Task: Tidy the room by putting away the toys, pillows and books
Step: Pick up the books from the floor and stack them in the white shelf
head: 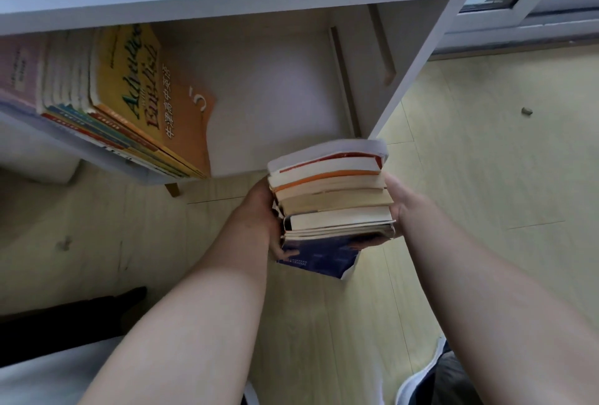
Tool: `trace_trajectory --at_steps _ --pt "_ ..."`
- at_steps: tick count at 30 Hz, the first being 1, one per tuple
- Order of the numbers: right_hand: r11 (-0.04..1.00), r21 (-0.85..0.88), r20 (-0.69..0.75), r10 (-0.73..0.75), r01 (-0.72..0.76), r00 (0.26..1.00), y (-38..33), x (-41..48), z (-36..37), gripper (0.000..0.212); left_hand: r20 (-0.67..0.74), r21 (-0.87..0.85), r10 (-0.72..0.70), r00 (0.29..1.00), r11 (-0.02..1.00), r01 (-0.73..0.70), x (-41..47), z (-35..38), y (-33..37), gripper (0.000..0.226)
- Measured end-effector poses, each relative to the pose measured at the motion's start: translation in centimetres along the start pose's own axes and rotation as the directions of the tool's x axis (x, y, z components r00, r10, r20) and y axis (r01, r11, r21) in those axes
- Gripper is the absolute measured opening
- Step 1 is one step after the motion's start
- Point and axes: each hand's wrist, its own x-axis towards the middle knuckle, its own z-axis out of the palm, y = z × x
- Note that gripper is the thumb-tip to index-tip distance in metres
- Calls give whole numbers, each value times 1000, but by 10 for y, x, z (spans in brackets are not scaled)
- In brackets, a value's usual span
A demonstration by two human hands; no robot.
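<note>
Stack of books is gripped between left hand and right hand, just in front of the white shelf; leaning textbooks are already shelved inside, this stack is not yet.

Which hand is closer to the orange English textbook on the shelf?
Left. The left hand holds the stack of paperbacks on the side facing the orange textbook; the right hand holds its far side.

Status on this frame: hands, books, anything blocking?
Left hand and right hand grip stack of books from both sides, in front of white shelf. Leaning textbooks occupy its left part; no obstruction seen to their right.
</note>
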Motion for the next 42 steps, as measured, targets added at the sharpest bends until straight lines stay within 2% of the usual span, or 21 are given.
trace_trajectory --at_steps 3,6,12,14,16,18,24,27,28,32,36,42 --pt "994 65 50 -97 93 994 14 -2 7 36 6 -34 -4 1000 999 4 -11 -9 -17 40" --pt "987 140 80 -96 84 992 32 -15 16 38 76 -74 -18 997 997 23 -17 -21 -36 30" --pt "1000 -11 58 -20 20 998 51 -41 22 39 27 -26 -50 998 998 51 4 -40 -46 38" --pt "999 -28 31 -18 18 999 52 -40 22 51 27 -5 -57 998 998 57 10 -42 -47 38" --pt "1000 27 1 -3 3 1000 52 -34 20 74 42 4 -55 998 998 55 9 -41 -49 38" --pt "999 37 -31 7 -6 999 50 -30 19 84 51 19 -46 998 999 45 4 -39 -48 36" --pt "1000 -24 -102 2 -4 995 47 -25 19 61 100 51 10 995 999 -15 16 -43 -47 39" --pt "997 -71 -100 -21 14 995 44 -23 21 48 175 1 85 981 996 -86 15 -39 -50 14" --pt "995 -98 -85 -35 26 996 43 -23 20 48 192 -34 117 974 993 -112 16 -39 -51 12" --pt "980 -187 -49 -83 72 995 36 -26 18 46 210 -101 188 959 980 -170 10 -35 -48 25" --pt "985 -124 -50 -128 121 991 36 -22 20 46 187 -34 185 965 983 -182 6 -30 -46 42" --pt "978 2 -80 -206 207 975 31 -17 24 38 106 25 88 990 995 -92 7 -35 -37 61"
